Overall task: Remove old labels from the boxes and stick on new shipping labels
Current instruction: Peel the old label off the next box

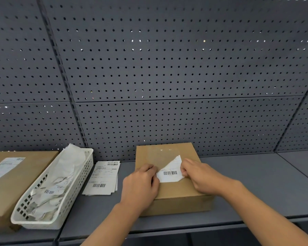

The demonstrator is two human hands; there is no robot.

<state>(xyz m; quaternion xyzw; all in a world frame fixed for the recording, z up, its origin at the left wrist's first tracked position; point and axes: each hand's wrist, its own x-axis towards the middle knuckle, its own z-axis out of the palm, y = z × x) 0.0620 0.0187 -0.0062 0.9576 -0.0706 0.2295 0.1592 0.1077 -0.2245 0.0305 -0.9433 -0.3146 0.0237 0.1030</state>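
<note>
A brown cardboard box [172,192] lies flat on the grey shelf in front of me. On its top, a white label with a barcode [170,174] is partly peeled, folded back toward me, and a shiny bare patch shows behind it. My right hand [199,174] pinches the label's right edge. My left hand [140,181] rests on the box top with its fingers curled at the label's left edge. A stack of white shipping labels [103,176] lies on the shelf left of the box.
A white slotted basket [75,189] full of crumpled peeled labels stands left of the label stack. A second brown box [11,183] with a label on top lies at the far left. A grey pegboard wall [167,68] backs the shelf [256,183].
</note>
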